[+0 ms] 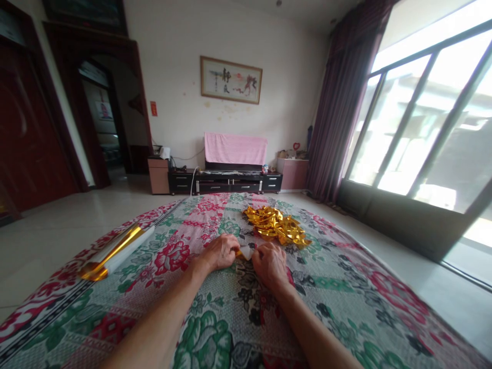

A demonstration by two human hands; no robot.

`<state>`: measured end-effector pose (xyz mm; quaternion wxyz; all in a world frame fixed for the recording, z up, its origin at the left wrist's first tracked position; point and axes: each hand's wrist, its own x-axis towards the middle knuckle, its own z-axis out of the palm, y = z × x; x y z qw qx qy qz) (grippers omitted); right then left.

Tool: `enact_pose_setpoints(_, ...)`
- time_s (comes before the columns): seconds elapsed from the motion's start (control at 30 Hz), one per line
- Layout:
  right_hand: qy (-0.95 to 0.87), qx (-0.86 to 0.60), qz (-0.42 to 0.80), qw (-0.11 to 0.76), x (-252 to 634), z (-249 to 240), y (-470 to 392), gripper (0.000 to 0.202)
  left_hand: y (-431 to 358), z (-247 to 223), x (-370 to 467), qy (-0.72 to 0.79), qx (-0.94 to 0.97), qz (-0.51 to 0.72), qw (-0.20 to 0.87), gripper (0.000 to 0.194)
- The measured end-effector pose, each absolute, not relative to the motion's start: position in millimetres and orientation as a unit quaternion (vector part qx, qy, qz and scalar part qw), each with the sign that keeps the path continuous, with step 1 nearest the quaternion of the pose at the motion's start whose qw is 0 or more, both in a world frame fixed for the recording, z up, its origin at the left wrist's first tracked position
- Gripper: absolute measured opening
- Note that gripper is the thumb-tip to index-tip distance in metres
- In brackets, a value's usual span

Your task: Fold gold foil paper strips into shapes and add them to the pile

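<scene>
Between my two hands is a small piece of gold foil paper (243, 252), its pale back partly showing. My left hand (221, 251) has its fingers closed on the left end. On the right end, the curled fingers of my right hand (270, 261) grip the same piece. Just beyond my hands lies a pile of folded gold foil pieces (274, 225), shiny and pointed. Over to the left rests a loose roll of gold foil sheets (126, 241), white on one side. My fingers hide much of the piece I hold.
A flowered cloth (207, 328) in red, green and grey covers the surface under my hands. Across the room stands a low black cabinet (230, 185) with a pink cloth (235, 148) over a screen. A large window (423, 118) is on the right.
</scene>
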<state>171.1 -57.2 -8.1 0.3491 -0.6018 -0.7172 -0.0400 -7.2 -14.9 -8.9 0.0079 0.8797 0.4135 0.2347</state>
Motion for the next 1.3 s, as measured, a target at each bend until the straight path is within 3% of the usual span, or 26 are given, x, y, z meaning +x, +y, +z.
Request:
enact_pose_setpoints(0.37, -0.797, -0.508, 0.033, 0.327, 170.5, -12.8, -53.0, 0.016, -19.6, -6.3, -5.5, 0.441, 0.864, 0.242, 0.000, 0.019)
enact_pose_setpoints(0.67, -0.809, -0.500, 0.035, 0.308, 173.5, -13.8, -50.2, 0.017, -13.0, -10.8, -7.8, 0.485, 0.822, 0.296, 0.043, 0.032)
enact_pose_setpoints(1.3, -0.837, -0.467, 0.020, 0.284, 181.4, -14.2, -31.5, 0.021, -17.1, -2.1, -3.8, 0.397, 0.895, 0.203, -0.006, 0.022)
